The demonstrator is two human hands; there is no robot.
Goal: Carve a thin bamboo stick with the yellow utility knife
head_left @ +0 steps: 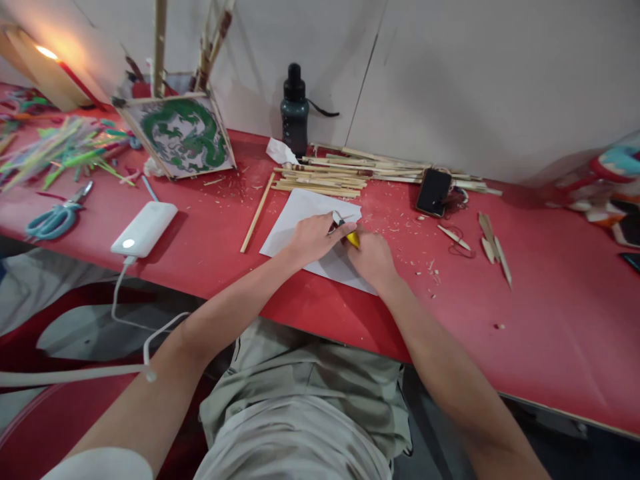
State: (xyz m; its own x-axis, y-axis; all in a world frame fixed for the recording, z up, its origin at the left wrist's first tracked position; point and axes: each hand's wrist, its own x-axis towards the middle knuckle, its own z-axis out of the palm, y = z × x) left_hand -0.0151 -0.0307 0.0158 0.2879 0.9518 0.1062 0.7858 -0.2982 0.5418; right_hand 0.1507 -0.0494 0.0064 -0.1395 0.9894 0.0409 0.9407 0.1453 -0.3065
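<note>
Over a white sheet of paper (pixel 313 203) on the red table, my two hands meet. My right hand (pixel 374 257) is closed around a yellow-handled knife (pixel 355 239), whose pale metal end points up and left. Beside it, my left hand (pixel 314 238) is closed, with its thumb against the tool near the blade. Whatever the left fingers pinch is mostly hidden. A single bamboo stick (pixel 257 213) lies left of the paper. Behind the sheet, several cut bamboo sticks (pixel 320 181) are stacked, touching its far edge or close to it.
Beyond stand a dark bottle (pixel 295 117) and a dragon-picture holder (pixel 185 137). On the left are a white power bank (pixel 145 230) with a cable, blue-handled pliers (pixel 55 220) and a lit candle (pixel 75 80). To the right lie a phone (pixel 433 193), carved slivers (pixel 487 238) and shavings.
</note>
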